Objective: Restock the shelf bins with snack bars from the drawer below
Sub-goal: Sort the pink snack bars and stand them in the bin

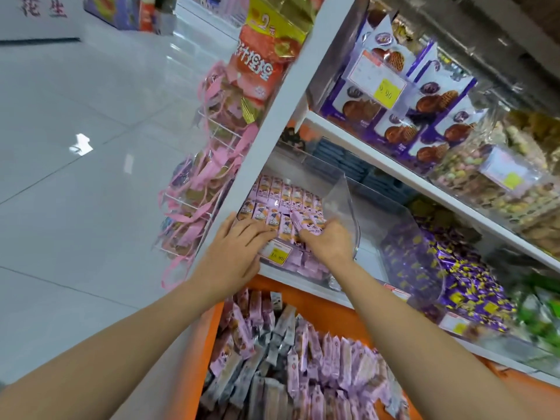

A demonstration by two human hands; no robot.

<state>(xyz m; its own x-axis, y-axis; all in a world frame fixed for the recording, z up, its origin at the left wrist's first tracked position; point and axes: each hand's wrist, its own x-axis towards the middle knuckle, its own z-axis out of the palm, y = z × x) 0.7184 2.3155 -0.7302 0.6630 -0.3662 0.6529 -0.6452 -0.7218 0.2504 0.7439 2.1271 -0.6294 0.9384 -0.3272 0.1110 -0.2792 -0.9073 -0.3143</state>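
Observation:
A clear plastic shelf bin [348, 204] holds rows of pink-wrapped snack bars [285, 197]. My left hand [233, 253] lies at the bin's front left, its straight fingers pressing on the front row of bars. My right hand [328, 241] reaches into the bin beside it, fingers curled round several pink bars [306, 221]. Below the shelf, the open orange drawer [333, 316] is packed with more pink and grey-brown snack bars [303, 359]. A yellow price tag [277, 253] sits on the bin's front, partly under my left fingers.
A bin of purple-and-yellow wrapped sweets [439, 268] stands to the right. Purple cookie packs [424, 101] fill the shelf above. A wire rack with pink bags [206, 189] hangs on the shelf's left side. Pale tiled floor [75, 177] lies to the left.

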